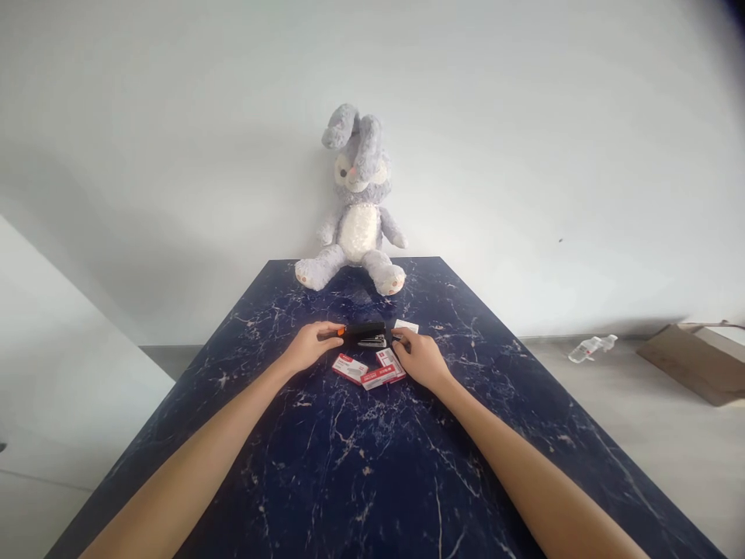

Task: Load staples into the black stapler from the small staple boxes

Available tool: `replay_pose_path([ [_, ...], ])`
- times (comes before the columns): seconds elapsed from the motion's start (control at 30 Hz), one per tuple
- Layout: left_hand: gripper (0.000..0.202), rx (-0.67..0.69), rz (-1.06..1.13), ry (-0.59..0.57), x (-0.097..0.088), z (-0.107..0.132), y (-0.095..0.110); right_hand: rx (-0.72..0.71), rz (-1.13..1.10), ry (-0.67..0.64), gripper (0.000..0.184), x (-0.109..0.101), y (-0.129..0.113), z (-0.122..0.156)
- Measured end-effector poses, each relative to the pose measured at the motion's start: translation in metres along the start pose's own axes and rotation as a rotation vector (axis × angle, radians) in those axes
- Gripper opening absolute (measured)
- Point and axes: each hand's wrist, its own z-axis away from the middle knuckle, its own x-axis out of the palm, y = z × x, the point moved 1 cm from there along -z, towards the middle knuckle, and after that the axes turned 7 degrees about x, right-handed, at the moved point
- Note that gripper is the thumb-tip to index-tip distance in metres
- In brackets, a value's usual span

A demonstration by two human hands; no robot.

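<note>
A black stapler (365,334) with an orange end lies on the dark marble table (372,466). My left hand (310,346) pinches its orange left end with closed fingers. My right hand (419,357) rests at the stapler's right end, fingertips curled against it. Three red and white staple boxes (369,369) lie just in front of the stapler, between my hands. A small white card or box (406,326) sits just behind my right fingers.
A grey plush rabbit (356,210) sits against the white wall at the table's far edge. On the floor to the right lie a plastic bottle (590,348) and a flattened cardboard box (692,361).
</note>
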Motion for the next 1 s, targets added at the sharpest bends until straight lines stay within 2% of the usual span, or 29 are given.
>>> replay_pose_path([
  [0.13, 0.039, 0.030, -0.159, 0.044, 0.001, 0.004, -0.006, 0.038, 0.003, 0.082, 0.029, -0.003, 0.005, 0.000],
  [0.37, 0.042, 0.018, -0.209, 0.017, 0.002, 0.010, -0.003, -0.052, 0.002, -0.058, 0.034, 0.002, -0.006, -0.003],
  [0.47, 0.040, 0.032, -0.213, 0.010, 0.002, 0.009, -0.004, -0.079, 0.045, -0.083, 0.029, 0.001, -0.007, -0.009],
  [0.6, 0.038, 0.017, -0.186, 0.064, -0.002, 0.007, -0.009, -0.105, 0.059, -0.103, 0.025, -0.018, 0.016, -0.014],
  [0.73, 0.036, -0.022, -0.132, 0.125, -0.005, 0.005, -0.014, 0.077, 0.072, -0.045, 0.023, -0.045, 0.048, -0.015],
  [0.83, 0.034, -0.029, -0.205, 0.105, -0.006, 0.005, -0.014, 0.139, 0.016, -0.077, 0.032, -0.053, 0.053, -0.016],
  [0.93, 0.033, -0.012, -0.251, 0.107, -0.004, 0.006, -0.013, 0.044, 0.050, -0.178, 0.044, -0.049, 0.045, -0.013],
  [1.0, 0.032, 0.001, -0.255, 0.114, -0.003, 0.006, -0.013, -0.044, 0.104, -0.186, 0.048, -0.047, 0.039, -0.010],
])
